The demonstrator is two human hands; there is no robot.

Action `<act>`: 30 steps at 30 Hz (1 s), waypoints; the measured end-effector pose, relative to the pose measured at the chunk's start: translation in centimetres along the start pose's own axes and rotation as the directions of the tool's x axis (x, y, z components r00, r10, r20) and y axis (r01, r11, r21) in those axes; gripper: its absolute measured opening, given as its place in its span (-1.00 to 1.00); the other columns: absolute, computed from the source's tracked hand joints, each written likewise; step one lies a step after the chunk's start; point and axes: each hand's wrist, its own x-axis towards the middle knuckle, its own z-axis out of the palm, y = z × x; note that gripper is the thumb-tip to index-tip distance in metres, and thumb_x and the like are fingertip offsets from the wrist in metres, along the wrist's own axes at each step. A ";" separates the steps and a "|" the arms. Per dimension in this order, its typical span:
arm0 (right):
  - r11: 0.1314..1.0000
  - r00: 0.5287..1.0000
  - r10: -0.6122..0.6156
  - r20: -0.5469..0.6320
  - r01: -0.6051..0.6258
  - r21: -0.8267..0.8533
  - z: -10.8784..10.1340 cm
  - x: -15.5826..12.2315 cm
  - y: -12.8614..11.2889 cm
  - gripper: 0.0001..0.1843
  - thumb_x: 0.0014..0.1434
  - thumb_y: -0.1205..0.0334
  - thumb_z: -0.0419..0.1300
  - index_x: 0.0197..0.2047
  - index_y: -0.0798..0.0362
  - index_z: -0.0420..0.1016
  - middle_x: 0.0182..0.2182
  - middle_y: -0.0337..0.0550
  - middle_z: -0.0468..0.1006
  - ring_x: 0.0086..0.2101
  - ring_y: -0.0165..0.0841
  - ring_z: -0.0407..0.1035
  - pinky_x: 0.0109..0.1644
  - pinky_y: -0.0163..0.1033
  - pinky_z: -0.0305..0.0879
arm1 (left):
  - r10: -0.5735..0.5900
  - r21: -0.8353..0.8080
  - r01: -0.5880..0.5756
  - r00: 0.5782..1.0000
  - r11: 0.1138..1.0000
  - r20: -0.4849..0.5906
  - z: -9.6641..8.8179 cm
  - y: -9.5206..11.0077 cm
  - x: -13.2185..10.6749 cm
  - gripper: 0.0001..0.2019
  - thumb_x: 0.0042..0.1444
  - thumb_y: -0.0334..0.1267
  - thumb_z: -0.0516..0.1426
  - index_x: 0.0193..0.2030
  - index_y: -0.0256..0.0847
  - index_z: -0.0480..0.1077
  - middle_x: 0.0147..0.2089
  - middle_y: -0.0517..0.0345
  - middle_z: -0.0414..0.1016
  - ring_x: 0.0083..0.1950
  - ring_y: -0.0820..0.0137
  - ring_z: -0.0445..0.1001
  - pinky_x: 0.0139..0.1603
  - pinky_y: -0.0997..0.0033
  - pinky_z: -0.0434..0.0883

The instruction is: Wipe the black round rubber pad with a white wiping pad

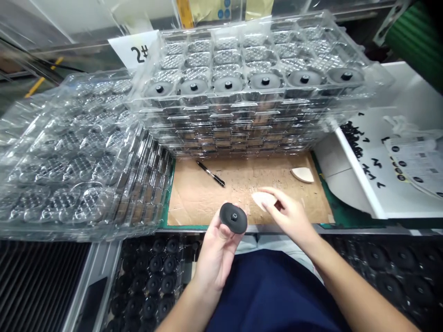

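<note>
My left hand (216, 258) holds a round black rubber-like disc (233, 218) with a small central hub, gripped between thumb and fingers. My right hand (289, 214) pinches a cream, teardrop-shaped foam pad (263, 200), just to the right of the disc and apart from it. A similar pale pad (302, 174) lies on the cardboard sheet (242, 193), beyond my right hand. A black pen (210, 173) lies on the same sheet.
Stacked clear plastic trays (252, 122) stand at the back, with black discs in the top tray's front row. More clear trays (76, 161) are piled at left. Bins of black discs (148, 281) sit below the bench edge. Printed sheets (415, 161) lie at right.
</note>
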 end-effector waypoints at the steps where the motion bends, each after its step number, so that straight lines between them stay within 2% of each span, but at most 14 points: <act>1: 0.999 0.999 -0.030 -0.024 0.030 0.037 -0.5 0.3 -1.9 -0.71 0.25 0.19 0.04 0.00 0.05 0.40 -0.16 -0.11 0.52 -0.34 -0.34 0.42 -0.27 -0.22 0.39 | 0.003 0.010 -0.003 1.000 1.000 0.004 0.1 0.1 -0.1 -0.42 -0.21 -0.13 0.37 0.02 -0.18 0.41 0.06 0.00 0.45 0.10 0.22 0.40 0.09 0.32 0.37; 2: 0.987 0.993 -0.100 -0.060 0.107 0.121 -1.0 0.3 -3.9 -0.73 0.26 0.21 0.05 0.00 0.05 0.40 -0.12 -0.11 0.51 -0.26 -0.32 0.42 -0.20 -0.22 0.38 | 0.002 0.025 -0.002 1.000 1.000 0.011 0.1 0.1 -0.2 -0.42 -0.23 -0.13 0.37 -0.01 -0.19 0.42 0.03 0.01 0.47 0.06 0.24 0.43 0.05 0.37 0.40; 4: 0.940 0.962 -0.271 -0.044 0.274 0.205 -1.6 0.2 -7.2 -0.77 0.27 0.29 0.02 -0.06 0.07 0.42 -0.17 -0.12 0.54 -0.20 -0.31 0.41 -0.11 -0.20 0.33 | -0.017 0.057 0.015 0.999 0.998 0.032 0.2 0.5 -0.4 -0.46 -0.22 -0.12 0.37 -0.04 -0.18 0.44 -0.05 0.04 0.51 -0.02 0.27 0.47 -0.01 0.40 0.42; 6: 0.926 0.940 -0.320 0.116 0.285 0.246 -1.9 -0.1 -9.2 -0.78 0.26 0.36 0.02 -0.08 0.08 0.43 -0.23 -0.16 0.56 -0.25 -0.34 0.42 -0.17 -0.24 0.31 | -0.018 0.082 0.015 0.999 0.997 0.043 0.2 0.8 -0.6 -0.48 -0.19 -0.13 0.36 -0.03 -0.15 0.45 -0.09 0.06 0.53 -0.06 0.26 0.49 -0.02 0.37 0.44; 8: 0.931 0.906 -0.338 0.254 0.283 0.230 -2.0 0.0 -9.9 -0.78 0.24 0.40 0.03 -0.11 0.08 0.45 -0.26 -0.19 0.57 -0.30 -0.36 0.41 -0.22 -0.25 0.29 | 0.012 0.087 -0.018 0.997 0.996 0.070 0.4 1.1 -0.8 -0.48 -0.19 -0.12 0.36 -0.02 -0.12 0.44 -0.07 0.07 0.53 -0.03 0.23 0.48 -0.01 0.35 0.44; 9: 0.929 0.902 -0.354 0.246 0.310 0.202 -2.0 0.1 -10.0 -0.78 0.24 0.40 0.02 -0.12 0.10 0.45 -0.25 -0.18 0.57 -0.29 -0.35 0.41 -0.20 -0.23 0.27 | 0.017 0.088 -0.025 0.996 0.996 0.090 0.6 1.1 -0.9 -0.49 -0.19 -0.11 0.35 -0.03 -0.12 0.45 -0.06 0.07 0.53 0.00 0.21 0.47 0.01 0.35 0.43; 12: 0.899 0.903 -0.431 0.012 0.428 0.091 -1.8 -0.1 -9.7 -0.75 0.25 0.40 -0.04 -0.09 0.20 0.42 -0.23 -0.04 0.55 -0.25 -0.27 0.39 -0.17 -0.15 0.24 | -0.023 0.080 0.012 0.990 0.997 0.136 0.9 1.1 -1.1 -0.57 -0.16 -0.09 0.34 -0.10 -0.14 0.49 -0.05 0.06 0.53 0.03 0.24 0.45 0.06 0.39 0.38; 13: 0.890 0.894 -0.447 -0.021 0.447 0.094 -1.8 -0.4 -9.6 -0.74 0.25 0.40 -0.04 -0.07 0.21 0.40 -0.24 -0.02 0.55 -0.27 -0.28 0.38 -0.18 -0.15 0.23 | -0.029 0.074 0.018 0.989 0.997 0.142 1.0 1.1 -1.1 -0.56 -0.18 -0.10 0.35 -0.10 -0.12 0.49 -0.04 0.08 0.53 0.03 0.26 0.45 0.07 0.41 0.37; 17: 0.888 0.893 -0.435 0.116 0.404 0.221 -2.1 -1.0 -9.6 -0.79 0.23 0.44 0.02 -0.11 0.13 0.41 -0.30 -0.18 0.56 -0.34 -0.40 0.37 -0.23 -0.27 0.24 | -0.024 0.088 0.012 0.989 0.996 0.145 1.3 1.2 -1.1 -0.47 -0.26 -0.14 0.39 -0.05 -0.08 0.47 -0.01 0.10 0.52 0.00 0.24 0.46 0.01 0.40 0.41; 20: 0.899 0.906 -0.423 0.008 0.419 0.131 -2.2 -0.5 -9.7 -0.78 0.24 0.43 0.00 -0.10 0.19 0.41 -0.23 -0.08 0.55 -0.27 -0.33 0.37 -0.19 -0.21 0.22 | -0.041 0.117 0.025 0.990 0.993 0.136 1.8 1.1 -1.2 -0.52 -0.17 -0.13 0.35 -0.05 -0.13 0.47 -0.06 0.04 0.53 0.00 0.21 0.47 0.04 0.33 0.41; 22: 0.883 0.892 -0.451 -0.028 0.450 0.134 -2.4 -0.5 -9.6 -0.77 0.25 0.42 -0.01 -0.07 0.22 0.39 -0.22 -0.04 0.54 -0.27 -0.30 0.36 -0.19 -0.18 0.21 | -0.038 0.101 0.024 0.989 0.995 0.144 1.9 1.2 -1.3 -0.48 -0.21 -0.11 0.36 -0.03 -0.11 0.47 -0.06 0.05 0.54 0.00 0.23 0.47 0.05 0.36 0.40; 25: 0.877 0.883 -0.454 0.116 0.421 0.231 -3.3 -1.3 -8.7 -0.78 0.23 0.44 0.02 -0.07 0.14 0.39 -0.31 -0.17 0.54 -0.35 -0.38 0.35 -0.26 -0.26 0.21 | -0.032 0.083 0.021 0.990 0.996 0.140 1.7 1.7 -1.5 -0.42 -0.31 -0.15 0.40 -0.03 -0.07 0.47 -0.02 0.09 0.52 -0.03 0.28 0.49 -0.01 0.43 0.43; 27: 0.913 0.904 -0.397 0.161 0.371 0.168 -3.9 -2.1 -7.8 -0.79 0.23 0.44 0.04 -0.09 0.10 0.39 -0.31 -0.21 0.55 -0.38 -0.39 0.35 -0.29 -0.27 0.20 | -0.015 0.076 0.004 0.991 0.997 0.135 1.7 1.9 -1.4 -0.43 -0.33 -0.17 0.41 -0.07 -0.08 0.49 -0.03 0.12 0.53 -0.06 0.34 0.50 -0.04 0.51 0.43; 30: 0.937 0.936 -0.345 0.061 0.348 -0.030 -4.2 -2.9 -7.3 -0.79 0.23 0.44 0.03 -0.08 0.16 0.39 -0.27 -0.10 0.55 -0.34 -0.31 0.36 -0.24 -0.19 0.20 | 0.025 0.057 -0.033 0.989 0.998 0.143 2.1 1.8 -1.3 -0.48 -0.35 -0.18 0.41 -0.12 -0.09 0.52 -0.08 0.18 0.55 -0.10 0.42 0.51 -0.06 0.62 0.41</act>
